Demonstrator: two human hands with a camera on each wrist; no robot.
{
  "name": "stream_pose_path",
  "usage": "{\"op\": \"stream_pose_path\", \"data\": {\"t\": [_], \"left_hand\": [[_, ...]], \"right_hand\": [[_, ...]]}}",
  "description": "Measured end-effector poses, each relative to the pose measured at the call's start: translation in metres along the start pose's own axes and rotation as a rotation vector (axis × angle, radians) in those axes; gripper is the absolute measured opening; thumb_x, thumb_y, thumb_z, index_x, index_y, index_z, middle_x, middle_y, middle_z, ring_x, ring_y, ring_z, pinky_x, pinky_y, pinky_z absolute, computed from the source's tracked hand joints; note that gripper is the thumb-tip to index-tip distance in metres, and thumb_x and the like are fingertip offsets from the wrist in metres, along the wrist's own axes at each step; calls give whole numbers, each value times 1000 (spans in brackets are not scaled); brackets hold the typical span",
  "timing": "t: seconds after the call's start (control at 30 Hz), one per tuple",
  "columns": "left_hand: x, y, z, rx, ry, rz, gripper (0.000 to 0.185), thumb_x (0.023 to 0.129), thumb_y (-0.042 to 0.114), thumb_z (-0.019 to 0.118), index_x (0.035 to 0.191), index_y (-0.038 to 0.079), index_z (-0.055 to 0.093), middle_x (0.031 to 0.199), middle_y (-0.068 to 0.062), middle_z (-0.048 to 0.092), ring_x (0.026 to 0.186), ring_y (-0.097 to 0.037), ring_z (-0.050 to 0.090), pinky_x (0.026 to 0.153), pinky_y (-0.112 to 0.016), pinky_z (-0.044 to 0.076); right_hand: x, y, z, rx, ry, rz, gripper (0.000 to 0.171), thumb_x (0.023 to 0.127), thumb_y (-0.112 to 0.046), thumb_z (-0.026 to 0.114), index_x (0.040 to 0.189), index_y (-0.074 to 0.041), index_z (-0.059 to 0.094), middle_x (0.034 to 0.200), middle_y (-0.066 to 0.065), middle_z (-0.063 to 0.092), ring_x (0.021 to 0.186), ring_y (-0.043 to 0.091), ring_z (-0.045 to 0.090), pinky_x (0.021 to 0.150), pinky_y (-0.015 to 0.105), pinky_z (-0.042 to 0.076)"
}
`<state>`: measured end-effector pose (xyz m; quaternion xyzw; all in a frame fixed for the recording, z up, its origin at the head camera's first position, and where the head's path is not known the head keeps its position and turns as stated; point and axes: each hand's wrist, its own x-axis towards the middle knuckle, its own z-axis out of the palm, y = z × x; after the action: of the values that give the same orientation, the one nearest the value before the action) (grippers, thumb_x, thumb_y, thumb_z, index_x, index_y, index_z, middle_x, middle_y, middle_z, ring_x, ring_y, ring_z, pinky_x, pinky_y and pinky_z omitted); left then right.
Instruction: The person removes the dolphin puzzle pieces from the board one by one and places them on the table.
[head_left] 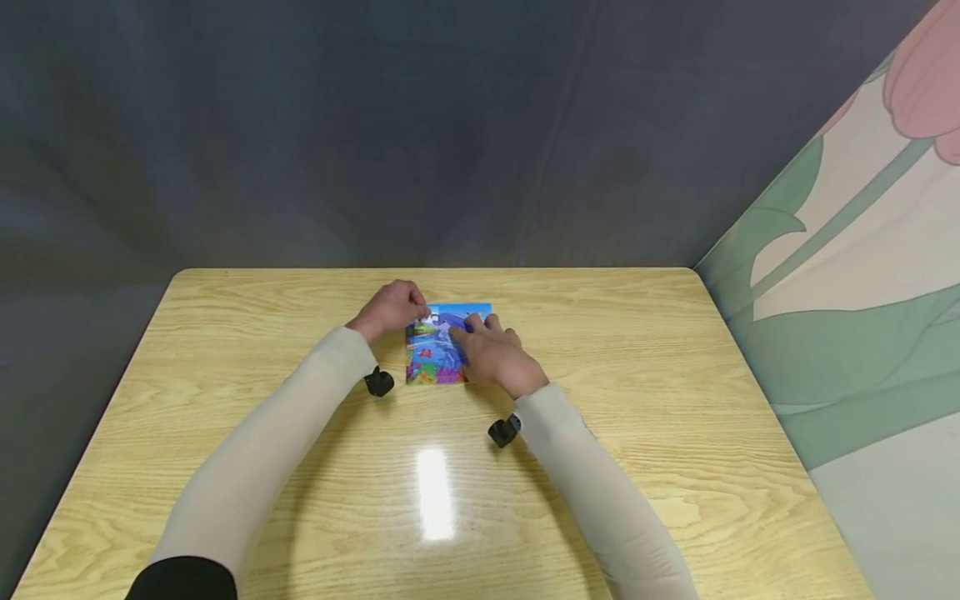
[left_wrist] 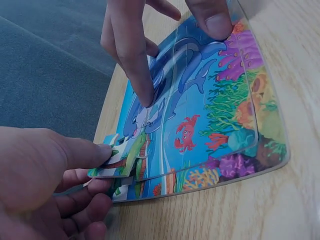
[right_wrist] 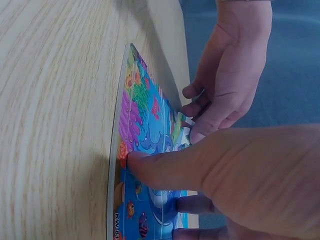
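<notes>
A jigsaw puzzle (head_left: 431,358) with an undersea picture lies on the wooden table, showing dolphins, coral and a red crab (left_wrist: 186,135). At its far left corner, my left hand (head_left: 392,310) pinches a jigsaw piece (left_wrist: 119,164) between thumb and fingers. That piece is tilted up over the corner, and part of the tray's rim shows beneath it. My right hand (head_left: 498,354) rests on the puzzle's right side, fingers spread. In the left wrist view its index fingertip touches the dolphin area, while its thumb (right_wrist: 150,167) presses near the coral border.
The light wooden table (head_left: 637,375) extends around the puzzle on all sides. Behind it hangs a dark grey curtain (head_left: 420,133), and a flower-patterned cloth (head_left: 840,333) borders the right edge. Small black wrist cameras (head_left: 379,383) sit below both wrists.
</notes>
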<state>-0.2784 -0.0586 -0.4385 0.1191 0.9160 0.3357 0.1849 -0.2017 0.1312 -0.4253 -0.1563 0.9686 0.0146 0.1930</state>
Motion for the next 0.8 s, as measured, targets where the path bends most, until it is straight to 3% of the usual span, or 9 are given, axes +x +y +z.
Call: {"op": "stream_pose_path", "data": {"t": [0.2,0.4,0.57,0.8], "left_hand": [[-2,1,-2,-18,2,24,16,100,24,57,105,10,61,104,-8,65,85,-21,55,74,-34,44],[-6,5,-7,-58,-3,71,16,99,21,58,107,7,61,101,-10,65,85,-21,56,74,-33,46],[-8,4,-9,-71,-17,63,15,100,21,58,107,8,60,101,-10,64,84,-20,55,72,-31,46],[-12,-4,-10,-74,9,78,15,99,22,59,106,9,61,100,-9,63,85,-20,55,71,-30,46]], "right_hand": [[-1,-3,-1,-10,0,3,66,98,-34,60,156,-33,28,157,3,31,135,29,34,96,47,45],[-4,-11,-1,-35,-8,7,69,99,-13,55,156,-39,25,152,11,36,119,31,39,84,43,47],[-5,-16,0,-51,-9,33,71,99,-4,49,155,-41,26,155,12,34,125,34,40,88,46,49],[-7,-22,2,-90,-25,25,66,103,-5,43,155,-41,24,158,16,31,133,40,40,94,49,50]]}}
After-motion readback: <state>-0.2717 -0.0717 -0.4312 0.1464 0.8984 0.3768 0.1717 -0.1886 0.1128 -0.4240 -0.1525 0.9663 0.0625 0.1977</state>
